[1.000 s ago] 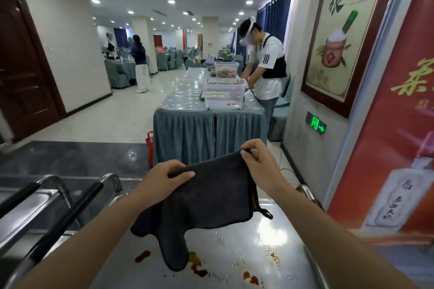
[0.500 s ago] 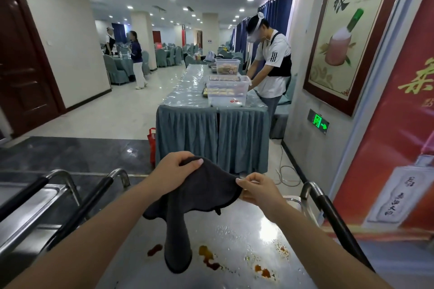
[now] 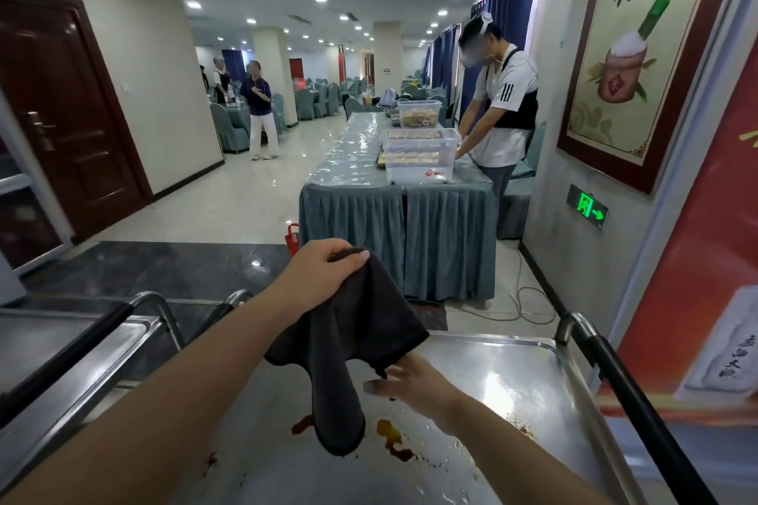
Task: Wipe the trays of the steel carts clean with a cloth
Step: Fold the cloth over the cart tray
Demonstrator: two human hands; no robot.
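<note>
A steel cart tray (image 3: 512, 373) fills the near foreground, its raised rim running along the far and right edges, with a black-sleeved handle bar (image 3: 640, 414) rising on the right and a second cart (image 3: 61, 344) parked just beside it on the left. Open tiled floor stretches away to the far left, toward a dark wooden door (image 3: 69, 115). Straight ahead, a long table skirted in grey-blue cloth (image 3: 398, 242) stands across the way, carrying clear plastic bins (image 3: 420, 156); a person in a white shirt (image 3: 506, 111) bends over it at the right, and loose cable (image 3: 529, 303) trails on the floor by the wall. Above the tray, the left hand (image 3: 324, 271) grips the top of a dark grey cloth (image 3: 361, 336), which hangs in limp folds (its lowest flap dangling near the tray surface). The right hand (image 3: 414, 381) reaches under the cloth's lower edge, fingers spread and loose, gripping nothing. The tray shines wet and carries reddish-brown and orange sauce stains (image 3: 389, 435) near its middle.
</note>
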